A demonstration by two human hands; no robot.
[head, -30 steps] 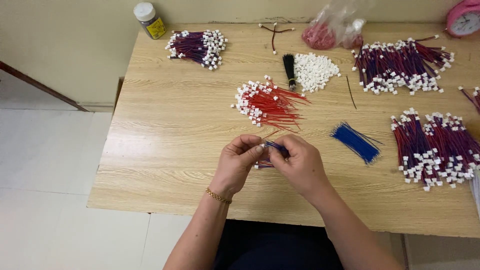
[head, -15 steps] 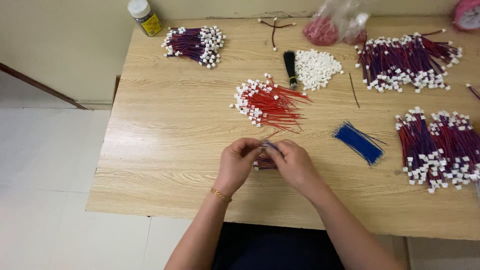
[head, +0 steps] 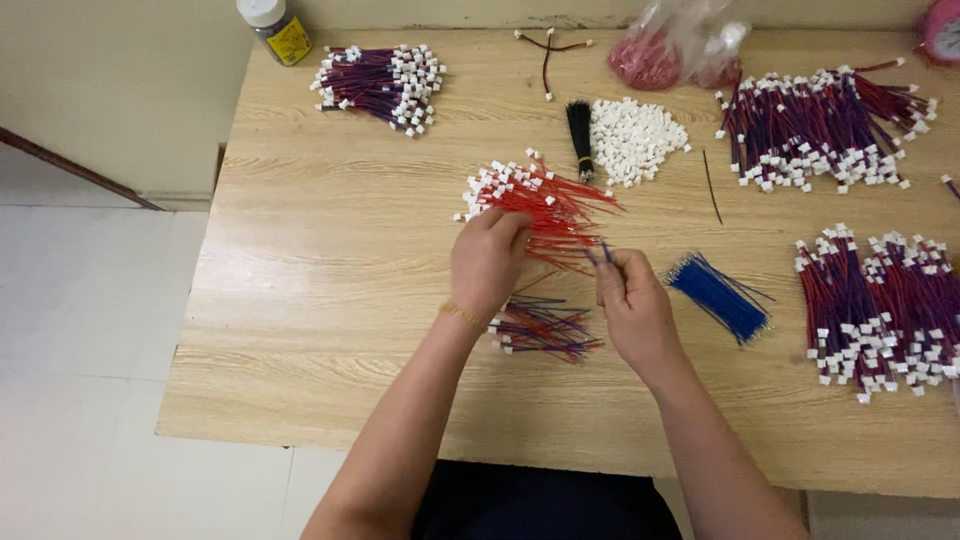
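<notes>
— Where is the left hand (head: 487, 262)?

— Reaching into the pile of red wires (head: 540, 200) with white plugs, mid-counter (head: 330, 250). Its fingers curl down onto the near strands; whether they have pinched one I cannot tell.

— And the right hand (head: 632, 305)?

— Just beside the red pile, fingers closed on a thin blue wire (head: 603, 252) that sticks up from the fingertips. The bundle of blue wires (head: 718, 295) lies just to its right.

— Anything between the hands?

— A small heap of finished red-and-blue leads (head: 545, 328), lying on the counter under the wrists.
</notes>
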